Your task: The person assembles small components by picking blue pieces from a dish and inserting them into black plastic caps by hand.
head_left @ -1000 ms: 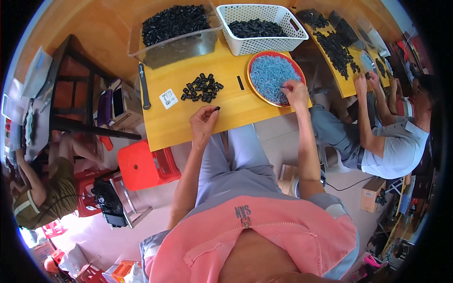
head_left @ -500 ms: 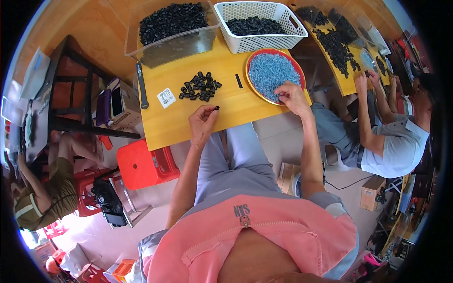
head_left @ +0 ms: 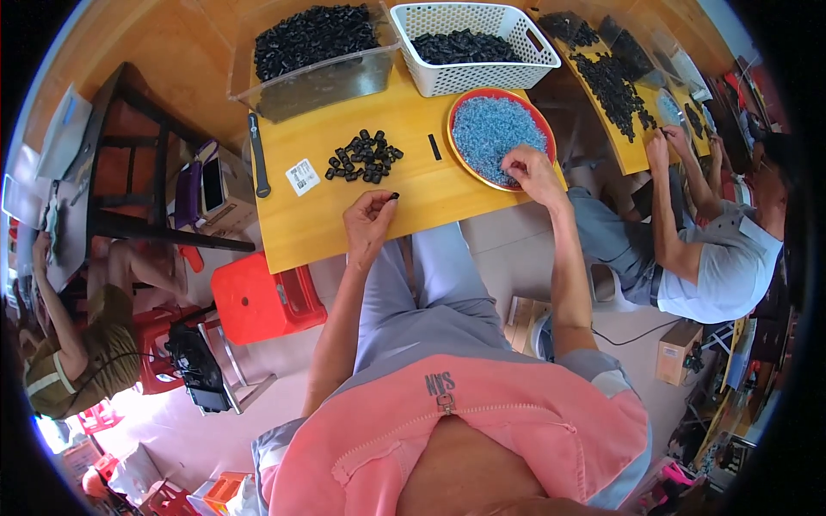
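Note:
Between the thumb and fingers of my left hand (head_left: 370,222) is a small black cylindrical part (head_left: 394,197), just over the table's front edge. My right hand (head_left: 535,176) reaches to the front of a red and yellow round tray (head_left: 551,138). Its fingertips are pinched at the edge of the small pale-blue pieces (head_left: 495,129) heaped there; whatever they hold is too small to make out. A loose pile of black cylindrical parts (head_left: 366,157) lies on the yellow table (head_left: 318,232), ahead of my left hand.
A clear bin (head_left: 327,99) and a white perforated basket (head_left: 465,82), both with black parts, stand at the back. A white label (head_left: 302,177), a black strip (head_left: 434,147) and a dark long tool (head_left: 259,159) lie on the table. Co-workers sit at both sides; a red stool (head_left: 258,301) stands front left.
My right hand has shifted very slightly at the tray's edge, its fingers still pinched. The left hand stays in place with the black part. The co-worker at left has moved an arm.

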Available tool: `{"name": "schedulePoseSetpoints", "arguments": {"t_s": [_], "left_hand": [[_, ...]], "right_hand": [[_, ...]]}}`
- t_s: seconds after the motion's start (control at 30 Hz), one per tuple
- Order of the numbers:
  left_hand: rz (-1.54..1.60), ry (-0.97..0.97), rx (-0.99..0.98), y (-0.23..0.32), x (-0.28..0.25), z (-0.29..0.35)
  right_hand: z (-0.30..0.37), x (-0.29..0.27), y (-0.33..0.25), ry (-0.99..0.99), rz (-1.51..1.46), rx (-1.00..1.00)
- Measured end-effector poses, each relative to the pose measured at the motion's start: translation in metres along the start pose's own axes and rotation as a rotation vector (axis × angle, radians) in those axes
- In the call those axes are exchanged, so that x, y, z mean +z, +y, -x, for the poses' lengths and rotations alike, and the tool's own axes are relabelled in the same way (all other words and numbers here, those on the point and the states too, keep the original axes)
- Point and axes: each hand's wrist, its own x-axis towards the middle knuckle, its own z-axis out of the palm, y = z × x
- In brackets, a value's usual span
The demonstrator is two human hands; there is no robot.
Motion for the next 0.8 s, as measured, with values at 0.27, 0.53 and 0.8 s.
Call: {"name": "schedulePoseSetpoints", "arguments": {"t_s": [0.27,0.53,0.8], "left_hand": [[0.003,0.003,0.013,-0.006,-0.002,-0.001],[0.023,-0.001,0.014,-0.005,-0.001,0.000],[0.005,0.004,0.021,-0.002,-0.001,0.000]], "right_hand": [[0.001,0.001,-0.007,-0.175,0.125,-0.018],[0.000,-0.003,0.002,-0.111,-0.115,0.183],[0.007,0.015,-0.013,0.012,0.255,0.048]]}}
